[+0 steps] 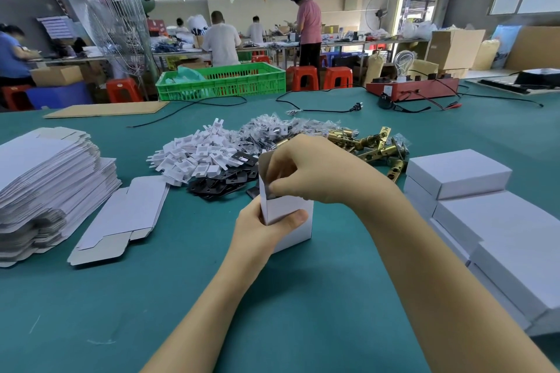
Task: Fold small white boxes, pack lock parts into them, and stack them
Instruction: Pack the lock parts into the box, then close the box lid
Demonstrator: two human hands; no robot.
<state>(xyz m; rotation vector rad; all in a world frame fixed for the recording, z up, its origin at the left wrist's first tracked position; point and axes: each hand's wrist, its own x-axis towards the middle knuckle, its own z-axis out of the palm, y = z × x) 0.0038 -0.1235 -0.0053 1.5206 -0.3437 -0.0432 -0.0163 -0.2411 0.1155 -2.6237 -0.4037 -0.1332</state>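
The left hand (260, 230) gripped the upright box (291, 221) (rightly low), while the right hand (306, 172) pinched something dark at its mouth.

The right hand (306, 169) covers the open top of the small white box (288, 221) — what its fingers hold inside is too dark to tell. The flat box stack (45, 185) runs off the left edge, and the closed boxes (485, 221) run off the right edge. Far workers (222, 42) look blurry.
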